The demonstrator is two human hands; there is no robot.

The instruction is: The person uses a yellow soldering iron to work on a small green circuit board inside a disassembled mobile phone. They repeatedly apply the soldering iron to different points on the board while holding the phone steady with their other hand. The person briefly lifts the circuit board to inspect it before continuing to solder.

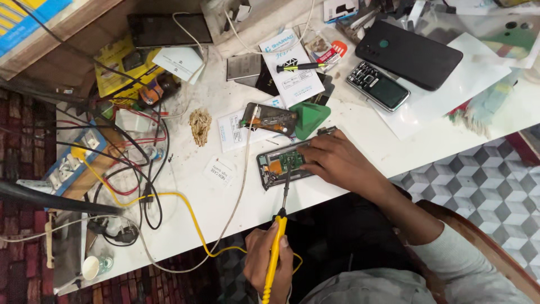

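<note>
An opened phone with its green circuit board showing lies on the white table. My right hand rests on the phone's right end, fingers pressing on the board. My left hand, near the table's front edge, grips a yellow-handled soldering iron. The iron's dark tip reaches up to the phone's lower edge. A yellow cord runs left from the iron across the table.
Just behind the phone lie a green triangular pick and another opened phone part. Farther back are a keypad phone, a black phone case and a small screwdriver. A power strip with tangled cables fills the left.
</note>
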